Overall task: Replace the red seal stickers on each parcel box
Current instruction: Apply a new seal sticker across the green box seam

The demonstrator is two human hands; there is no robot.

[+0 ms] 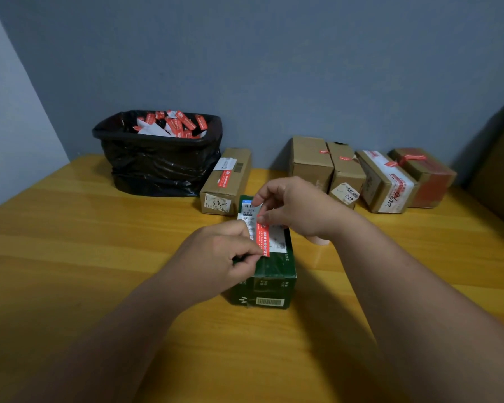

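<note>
A dark green parcel box (269,282) stands on the yellow wooden table (70,257) in front of me, with a white shipping label on its top. A red seal sticker (263,239) runs lengthwise over that label. My left hand (218,257) pinches the sticker's near end between thumb and forefinger. My right hand (294,207) pinches the sticker's far end. Whether the sticker lies flat on the box or is held just above it, I cannot tell.
A black bin bag (157,167) at the back left is full of used red stickers and white backing papers. A brown box (226,181) with a red sticker lies beside it. Several more cardboard boxes (370,175) stand along the wall at the right.
</note>
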